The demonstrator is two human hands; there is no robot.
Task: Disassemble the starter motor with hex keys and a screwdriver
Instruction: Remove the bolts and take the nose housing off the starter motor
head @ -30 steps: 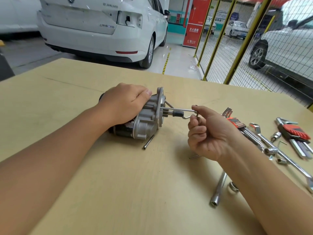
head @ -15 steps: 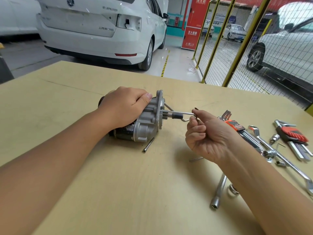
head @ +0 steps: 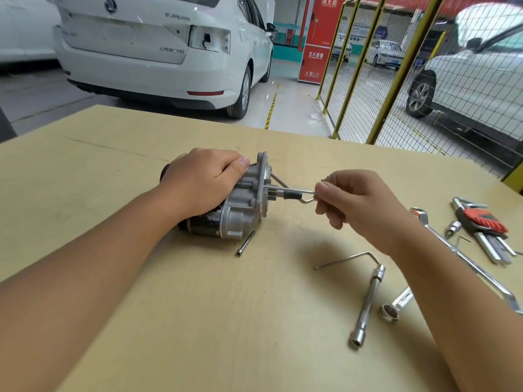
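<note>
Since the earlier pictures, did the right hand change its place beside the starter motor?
Yes. The right hand has lifted off the table, uncovering the loose hex key, and its fingers now pinch the hex key in the starter motor.

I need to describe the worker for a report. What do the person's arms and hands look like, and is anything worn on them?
Both forearms are bare as far as the picture shows: no sleeve reaches into view. The left hand and the right hand wear no gloves. No ring, watch or wristband can be seen on either. The fingernails that show are short and unpainted.
</note>
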